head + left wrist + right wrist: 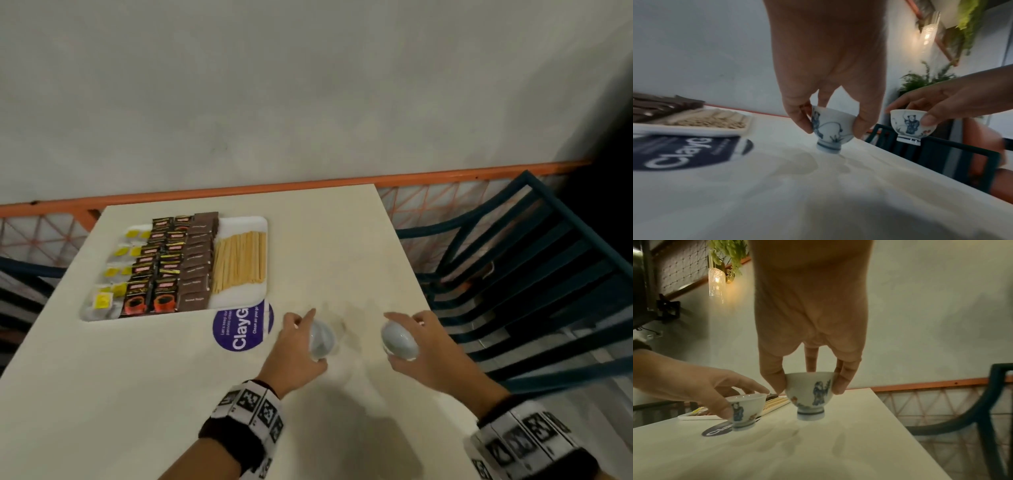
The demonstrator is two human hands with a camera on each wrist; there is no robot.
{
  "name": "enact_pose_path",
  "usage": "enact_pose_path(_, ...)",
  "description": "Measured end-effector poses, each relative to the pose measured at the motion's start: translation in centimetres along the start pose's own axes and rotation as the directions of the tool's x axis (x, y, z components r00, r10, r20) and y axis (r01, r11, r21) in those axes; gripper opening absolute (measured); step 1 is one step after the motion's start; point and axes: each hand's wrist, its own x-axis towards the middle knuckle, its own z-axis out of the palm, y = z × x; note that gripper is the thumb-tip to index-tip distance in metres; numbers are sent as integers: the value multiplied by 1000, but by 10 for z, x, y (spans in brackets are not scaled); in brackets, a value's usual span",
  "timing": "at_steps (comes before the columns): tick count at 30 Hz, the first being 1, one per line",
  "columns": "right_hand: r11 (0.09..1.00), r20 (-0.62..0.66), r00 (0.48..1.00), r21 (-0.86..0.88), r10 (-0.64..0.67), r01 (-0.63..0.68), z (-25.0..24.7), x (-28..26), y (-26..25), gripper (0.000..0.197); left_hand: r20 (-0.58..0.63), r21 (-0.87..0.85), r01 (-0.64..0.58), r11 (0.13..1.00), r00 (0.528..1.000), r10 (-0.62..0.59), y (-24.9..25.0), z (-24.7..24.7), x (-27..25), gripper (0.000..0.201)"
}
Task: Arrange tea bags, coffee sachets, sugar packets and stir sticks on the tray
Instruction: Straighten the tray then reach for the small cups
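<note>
A white tray (pixel 239 222) at the table's far left carries rows of tea bags (pixel 106 301) with yellow tags, dark coffee sachets (pixel 164 274), brown sugar packets (pixel 197 267) and a bunch of wooden stir sticks (pixel 239 262). My left hand (pixel 294 349) grips a small painted porcelain cup (pixel 830 129) by its rim, just above the table. To its right, my right hand (pixel 428 346) holds a second matching cup (pixel 809 394) the same way, also lifted slightly off the table. Both cups are upright.
A round purple sticker (pixel 243 325) lies on the cream table (pixel 342 257) just in front of the tray. A dark teal slatted chair (pixel 513 274) stands at the table's right edge. An orange lattice rail (pixel 308 186) and a wall are behind.
</note>
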Motion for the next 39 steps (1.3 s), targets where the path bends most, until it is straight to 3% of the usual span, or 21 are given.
enact_pose_path(5, 984, -27, 998, 165, -62, 65, 1, 94, -29, 79, -208, -204, 95, 974, 968, -138, -32, -27, 33, 89)
enact_pose_path(9, 961, -21, 996, 262, -86, 89, 10, 152, -54, 78, -302, -297, 51, 953, 942, -145, -48, -28, 51, 90)
enact_pose_path(19, 955, 50, 993, 283, -104, 86, 36, 256, -84, 81, -245, -609, 16, 793, 947, -207, -68, -31, 117, 93)
enact_pose_path(28, 953, 61, 991, 287, -120, 98, 49, 303, -98, 88, -280, -585, -18, 811, 943, -181, -71, -40, 138, 87)
enact_pose_path(39, 948, 30, 997, 314, -67, 54, 48, 306, -101, 98, -303, -536, -10, 844, 936, -181, -83, -35, 145, 83)
